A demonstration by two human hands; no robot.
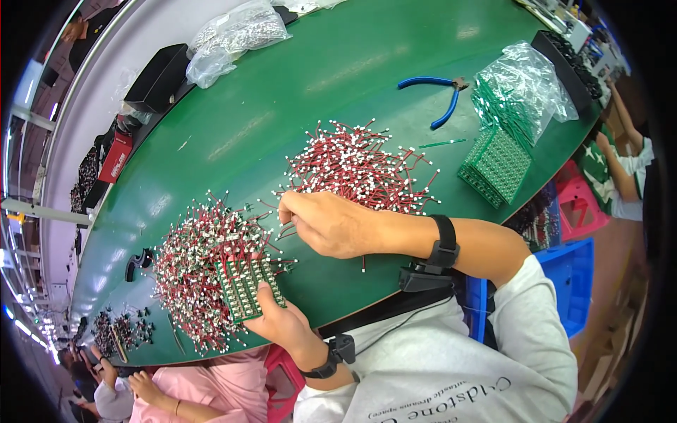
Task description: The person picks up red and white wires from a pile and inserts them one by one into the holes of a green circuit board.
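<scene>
My left hand [282, 321] holds a small green circuit board [248, 287] with many red wires plugged into it, tilted above the near edge of the green table [338, 77]. My right hand [331, 224] hovers just right of the board, fingers pinched on a red wire with a white connector [285, 227]. A loose heap of the same red wires [360, 166] lies behind my right hand. Both wrists wear black bands.
A stack of bare green boards [496, 167] and a clear bag of boards [518, 92] sit at the right. Blue-handled pliers [441, 95] lie farther back. Clear bags [229, 35] and black trays [159, 74] are at the far left. Another person in pink [190, 391] sits to my left; blue and pink crates [571, 282] stand right.
</scene>
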